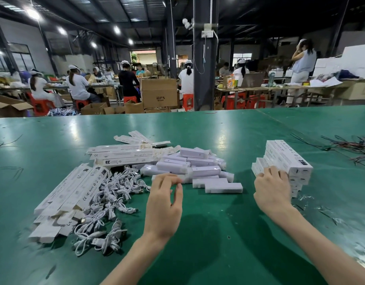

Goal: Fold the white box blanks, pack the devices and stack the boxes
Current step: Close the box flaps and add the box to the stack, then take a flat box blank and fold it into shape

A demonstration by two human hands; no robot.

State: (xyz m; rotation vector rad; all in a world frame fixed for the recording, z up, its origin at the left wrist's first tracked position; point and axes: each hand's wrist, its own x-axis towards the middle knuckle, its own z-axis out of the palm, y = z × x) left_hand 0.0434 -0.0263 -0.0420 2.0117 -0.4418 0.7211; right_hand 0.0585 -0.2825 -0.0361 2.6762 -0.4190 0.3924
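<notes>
L hand (165, 199) loose, empty, by 1 device pile (198, 169); R hand (273, 189) pressing 1 box stack (288, 157), no grip.

A factory packing hall: capped workers (76, 83) on red stools (187, 101) line long benches among cardboard cartons (159, 93) under a steel roof (115, 9), and box blanks (74, 188) heap the green tabletop's (198, 128) left side.

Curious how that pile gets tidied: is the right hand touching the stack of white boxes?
Touching. The head view shows the right hand with fingers lying against the near ends of the stack of white boxes.
</notes>
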